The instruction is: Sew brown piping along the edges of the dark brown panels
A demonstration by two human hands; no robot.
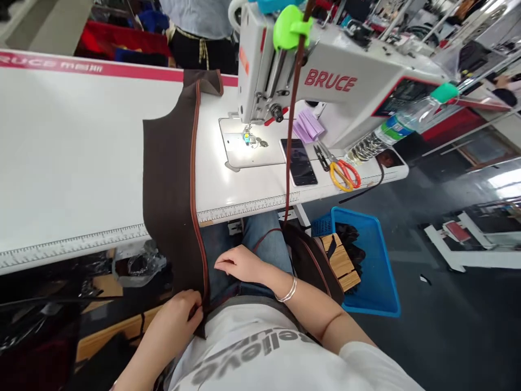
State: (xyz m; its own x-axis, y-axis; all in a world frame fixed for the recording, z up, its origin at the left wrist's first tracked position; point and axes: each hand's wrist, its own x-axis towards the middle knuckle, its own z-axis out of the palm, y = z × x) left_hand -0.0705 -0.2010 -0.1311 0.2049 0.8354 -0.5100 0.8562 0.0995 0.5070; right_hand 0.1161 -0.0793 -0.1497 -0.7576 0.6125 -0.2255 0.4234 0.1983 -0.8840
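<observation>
A long dark brown fabric piece [169,168] with reddish-brown binding along its right edge lies on the white sewing table and hangs over the front edge onto my lap. My left hand [179,317] is closed on its lower end, near the bound edge. Over my jeans, to the right of the fabric, my right hand [243,264] has its fingers drawn together, with nothing visible at the tips. A narrow brown strip [290,141] hangs down in front of the sewing machine [334,65], and part of it loops behind my right wrist. The needle area is lit, with no fabric under it.
On the table right of the needle are a phone [299,163], scissors [344,172], black thread snips [321,157], a folded purple cloth [308,126] and a plastic bottle [396,130]. A blue basket [378,260] stands on the floor at right. Another person [199,27] is behind the table.
</observation>
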